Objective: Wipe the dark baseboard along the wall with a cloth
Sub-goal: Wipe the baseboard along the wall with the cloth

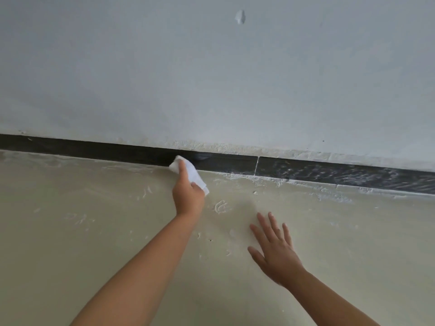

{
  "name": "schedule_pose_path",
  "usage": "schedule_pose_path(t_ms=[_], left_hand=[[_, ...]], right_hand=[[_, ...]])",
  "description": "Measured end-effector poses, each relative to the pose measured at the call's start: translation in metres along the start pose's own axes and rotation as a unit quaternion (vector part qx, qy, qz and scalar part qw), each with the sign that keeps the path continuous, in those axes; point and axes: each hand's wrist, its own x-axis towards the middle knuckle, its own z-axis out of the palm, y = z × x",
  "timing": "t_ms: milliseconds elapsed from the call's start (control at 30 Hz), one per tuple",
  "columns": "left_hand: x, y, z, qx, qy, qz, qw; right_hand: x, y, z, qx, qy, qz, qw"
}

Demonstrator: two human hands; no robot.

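Note:
A dark baseboard (pixel 226 162) runs along the foot of a pale wall, sloping down to the right across the head view. My left hand (pixel 188 191) grips a folded white cloth (pixel 194 175) and presses its far end against the baseboard near the middle. Left of the cloth the board looks plain dark; to the right it is streaked with white dust. My right hand (pixel 274 249) lies flat on the floor with its fingers spread, holding nothing.
The floor (pixel 94 231) is beige and dusty, with white plaster smears and crumbs along the wall's foot. A vertical joint (pixel 256 165) splits the baseboard right of the cloth. The grey wall (pixel 211 78) has a chipped spot (pixel 240 17) high up.

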Motion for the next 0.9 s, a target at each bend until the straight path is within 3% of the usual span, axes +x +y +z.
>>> schedule_pose_path(t_ms=[300, 467, 733, 833, 900], left_hand=[[-0.032, 0.037, 0.062, -0.061, -0.027, 0.017, 0.998], [-0.049, 0.058, 0.096, -0.115, -0.034, -0.055, 0.991], [-0.032, 0.065, 0.103, -0.169, -0.027, -0.163, 0.972], [-0.049, 0.071, 0.112, -0.152, -0.094, -0.143, 0.973], [-0.066, 0.079, 0.121, -0.159, -0.167, -0.100, 0.968]], right_hand=[[-0.041, 0.055, -0.003, -0.008, -0.017, 0.168, 0.986], [-0.051, 0.061, 0.005, 0.036, 0.007, 0.221, 0.975], [-0.055, 0.058, 0.015, 0.069, 0.032, 0.189, 0.979], [-0.058, 0.058, 0.016, 0.069, 0.118, 0.147, 0.980], [-0.058, 0.058, 0.011, 0.087, 0.125, 0.143, 0.978]])
